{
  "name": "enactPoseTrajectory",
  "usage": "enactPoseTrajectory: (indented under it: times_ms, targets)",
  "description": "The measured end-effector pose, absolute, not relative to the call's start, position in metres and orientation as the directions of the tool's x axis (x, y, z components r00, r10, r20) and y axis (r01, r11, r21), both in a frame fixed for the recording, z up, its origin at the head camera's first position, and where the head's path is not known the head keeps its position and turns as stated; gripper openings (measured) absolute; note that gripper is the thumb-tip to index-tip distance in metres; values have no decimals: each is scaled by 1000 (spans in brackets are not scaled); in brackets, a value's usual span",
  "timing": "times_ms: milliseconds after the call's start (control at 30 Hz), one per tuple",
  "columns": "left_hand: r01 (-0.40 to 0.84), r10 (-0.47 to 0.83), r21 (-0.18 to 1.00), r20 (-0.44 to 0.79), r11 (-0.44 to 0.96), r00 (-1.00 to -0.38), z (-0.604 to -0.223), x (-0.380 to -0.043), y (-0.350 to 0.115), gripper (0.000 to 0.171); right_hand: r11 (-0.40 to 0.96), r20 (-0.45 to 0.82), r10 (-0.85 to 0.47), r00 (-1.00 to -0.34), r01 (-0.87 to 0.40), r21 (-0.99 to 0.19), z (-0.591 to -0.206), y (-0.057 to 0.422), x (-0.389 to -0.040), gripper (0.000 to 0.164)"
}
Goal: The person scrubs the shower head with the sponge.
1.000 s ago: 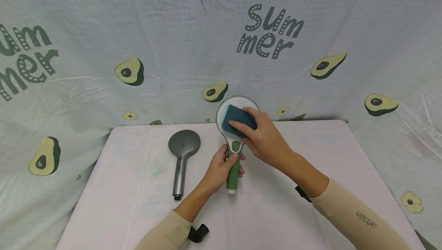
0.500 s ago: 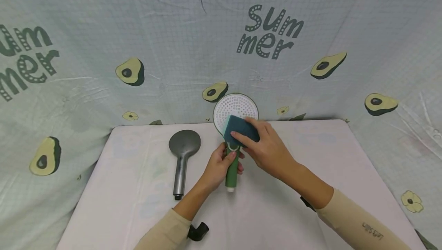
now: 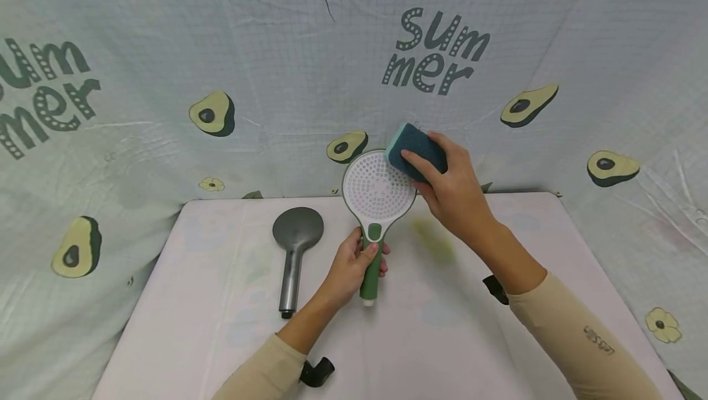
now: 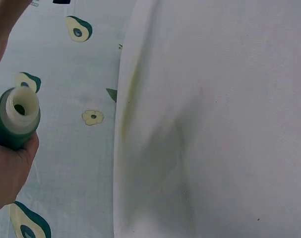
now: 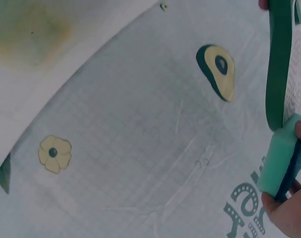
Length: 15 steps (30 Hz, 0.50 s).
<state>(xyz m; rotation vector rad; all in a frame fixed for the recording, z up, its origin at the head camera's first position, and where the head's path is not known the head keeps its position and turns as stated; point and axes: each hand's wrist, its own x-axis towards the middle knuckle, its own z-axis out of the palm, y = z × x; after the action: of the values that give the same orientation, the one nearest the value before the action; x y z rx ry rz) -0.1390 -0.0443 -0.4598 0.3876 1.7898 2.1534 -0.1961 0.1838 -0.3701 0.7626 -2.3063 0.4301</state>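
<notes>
the left hand (image 3: 347, 266) is curled round the handle (image 3: 369, 284) of a green-and-white shower head (image 3: 378, 206), whose round nozzle face lies just beyond that grip. the right hand (image 3: 458, 190) pinches a blue sponge (image 3: 413, 149) between thumb and fingers, its pale foam side seemingly touching the face's far right edge. left of the left hand's grip, a grey shower head (image 3: 297, 231) lies on the pale table (image 3: 431, 345).

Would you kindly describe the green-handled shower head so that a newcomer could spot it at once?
Find the pale table, then the left hand above it. That hand grips the green-handled shower head. Its white spray face and green handle set it apart from the grey shower head lying to its left.
</notes>
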Motion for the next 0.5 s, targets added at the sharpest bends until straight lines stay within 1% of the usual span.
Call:
enactPoseTrajectory:
  times_ms: [200, 333, 500]
  targets:
    - [-53, 276, 983, -3, -176, -961, -461, -139, -43, 21, 737, 682, -451, -575, -671, -78, -392, 170, -184, 58]
    - [-42, 258, 980, 10, -195, -966, -460, -141, -44, 19, 702, 666, -500, -554, -709, -63, -413, 156, -170, 60]
    - [-22, 274, 972, 44, -232, -961, -460, -143, -43, 20, 661, 649, -527, -549, -744, -93, -427, 140, -150, 59]
